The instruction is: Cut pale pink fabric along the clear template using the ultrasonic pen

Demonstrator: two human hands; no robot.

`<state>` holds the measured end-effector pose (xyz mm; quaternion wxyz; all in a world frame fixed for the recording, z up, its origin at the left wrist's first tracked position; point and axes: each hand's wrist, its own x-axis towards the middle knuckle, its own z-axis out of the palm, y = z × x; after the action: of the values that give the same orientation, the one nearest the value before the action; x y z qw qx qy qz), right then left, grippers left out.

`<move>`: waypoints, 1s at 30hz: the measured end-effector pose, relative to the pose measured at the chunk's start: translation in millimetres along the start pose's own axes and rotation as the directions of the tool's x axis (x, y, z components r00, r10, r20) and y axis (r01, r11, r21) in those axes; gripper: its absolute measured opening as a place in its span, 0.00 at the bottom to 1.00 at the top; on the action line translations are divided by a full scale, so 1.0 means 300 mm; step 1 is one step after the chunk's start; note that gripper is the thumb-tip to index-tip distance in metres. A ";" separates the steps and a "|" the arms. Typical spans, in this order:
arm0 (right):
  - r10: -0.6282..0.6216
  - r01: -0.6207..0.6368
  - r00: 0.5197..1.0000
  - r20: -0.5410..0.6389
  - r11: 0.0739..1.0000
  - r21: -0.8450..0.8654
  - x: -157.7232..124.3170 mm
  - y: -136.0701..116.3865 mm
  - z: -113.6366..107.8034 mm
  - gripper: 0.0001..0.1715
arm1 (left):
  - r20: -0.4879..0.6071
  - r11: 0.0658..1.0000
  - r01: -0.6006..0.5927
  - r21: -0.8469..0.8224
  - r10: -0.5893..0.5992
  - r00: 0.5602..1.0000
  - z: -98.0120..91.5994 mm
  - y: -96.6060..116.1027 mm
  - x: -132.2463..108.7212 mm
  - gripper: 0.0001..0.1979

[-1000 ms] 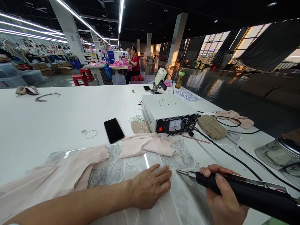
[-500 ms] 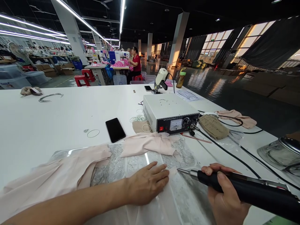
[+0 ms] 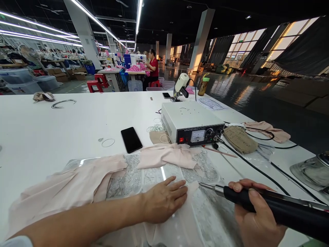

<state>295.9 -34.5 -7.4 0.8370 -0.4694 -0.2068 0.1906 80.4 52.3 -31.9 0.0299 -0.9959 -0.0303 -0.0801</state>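
Note:
My left hand (image 3: 164, 199) lies flat with fingers stretched out on pale pink fabric (image 3: 77, 181) spread over a scratched clear plate (image 3: 203, 171) on the white table (image 3: 51, 133). My right hand (image 3: 254, 219) is wrapped round a black handheld cutting tool (image 3: 277, 209). Its metal tip (image 3: 205, 186) points left, just right of my left fingertips, close above the fabric's edge. A black cable (image 3: 252, 167) runs from the tool to a white control box (image 3: 192, 123) behind the fabric.
A black phone (image 3: 131, 139), thin rings (image 3: 108, 142) and a tan pad (image 3: 240, 139) lie near the box. A metal iron-like object (image 3: 312, 171) sits at the right edge. Further back stand a small white machine (image 3: 181, 84) and a bottle (image 3: 203, 85). A person in red sits at a distant table.
The view has shifted a little left and down, so everything sits further right in the picture. Both hands keep nearly the same pose; the tool tip stays beside my left fingertips.

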 end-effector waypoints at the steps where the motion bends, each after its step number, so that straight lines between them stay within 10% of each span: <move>1: 0.004 -0.004 1.000 0.003 1.000 -0.003 0.000 -0.001 -0.001 0.11 | 0.002 1.000 -0.002 0.001 0.002 1.000 -0.001 0.000 0.001 0.17; 30: 0.086 -0.086 0.993 0.082 0.996 -0.005 -0.045 0.023 0.033 0.12 | 0.010 1.000 -0.002 -0.026 0.003 1.000 -0.008 -0.004 0.004 0.16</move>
<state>278.6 -31.2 -10.8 0.8185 -0.4703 -0.2209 0.2453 81.3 53.4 -29.3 0.0168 -0.9966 -0.0282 -0.0755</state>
